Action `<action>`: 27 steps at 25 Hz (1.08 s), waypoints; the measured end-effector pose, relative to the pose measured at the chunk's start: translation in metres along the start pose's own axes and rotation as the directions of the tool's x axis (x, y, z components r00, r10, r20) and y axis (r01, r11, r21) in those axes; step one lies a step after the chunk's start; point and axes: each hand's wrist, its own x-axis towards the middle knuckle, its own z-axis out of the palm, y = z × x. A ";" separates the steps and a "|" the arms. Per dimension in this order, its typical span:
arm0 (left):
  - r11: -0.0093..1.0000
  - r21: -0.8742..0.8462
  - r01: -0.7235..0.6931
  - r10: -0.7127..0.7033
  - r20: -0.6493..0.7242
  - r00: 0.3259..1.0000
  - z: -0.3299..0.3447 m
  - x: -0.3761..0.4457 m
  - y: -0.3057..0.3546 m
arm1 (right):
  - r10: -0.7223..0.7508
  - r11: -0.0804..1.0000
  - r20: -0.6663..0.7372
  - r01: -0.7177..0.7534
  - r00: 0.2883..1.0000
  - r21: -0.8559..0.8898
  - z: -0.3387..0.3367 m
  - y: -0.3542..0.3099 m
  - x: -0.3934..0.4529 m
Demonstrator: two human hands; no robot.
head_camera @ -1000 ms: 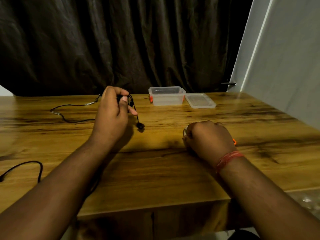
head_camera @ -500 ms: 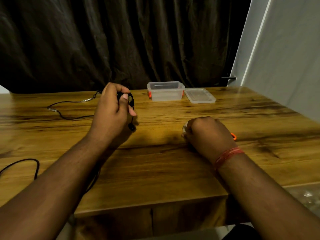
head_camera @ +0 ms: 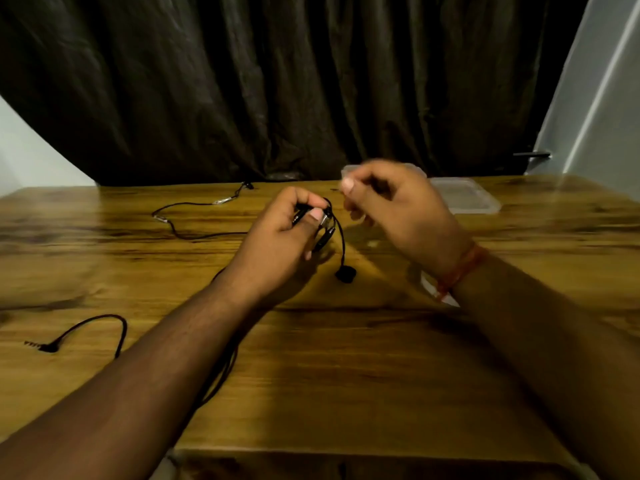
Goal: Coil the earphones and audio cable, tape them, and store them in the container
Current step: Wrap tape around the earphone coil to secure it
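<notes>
Dangling from the left hand [head_camera: 280, 244], the earphones [head_camera: 327, 230] hang above the middle of the wooden table [head_camera: 346, 358], the thumb and curled fingers pinching the bunched black wire, one earbud [head_camera: 345, 274] pointing down toward the wood; the rest of that cord runs under the left forearm toward the near edge, its plug [head_camera: 41, 346] lying pointed left near the left side. The audio cable [head_camera: 194, 220] lies loose at the far left, its length running roughly left to right; the right hand [head_camera: 391, 202] is raised and blurred, fingers curled, whether it pinches anything cannot be told; it hides most of the container [head_camera: 346, 169]; the lid [head_camera: 467, 200] lies just right of it at the far edge; bare wood stretches before both arms.
</notes>
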 end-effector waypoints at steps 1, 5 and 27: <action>1.000 -0.012 0.001 -0.001 -0.003 1.000 0.000 0.001 0.001 | -0.012 0.999 -0.006 0.012 1.000 0.033 0.005 0.006 -0.004; 0.996 0.081 -0.022 0.024 -0.026 0.999 -0.005 0.008 -0.006 | 0.057 0.975 0.084 -0.073 0.995 0.211 0.014 0.015 -0.006; 0.933 -0.337 0.123 -0.096 0.095 0.991 -0.008 0.014 -0.014 | 0.237 0.877 0.049 -0.236 0.970 0.418 0.002 0.020 0.003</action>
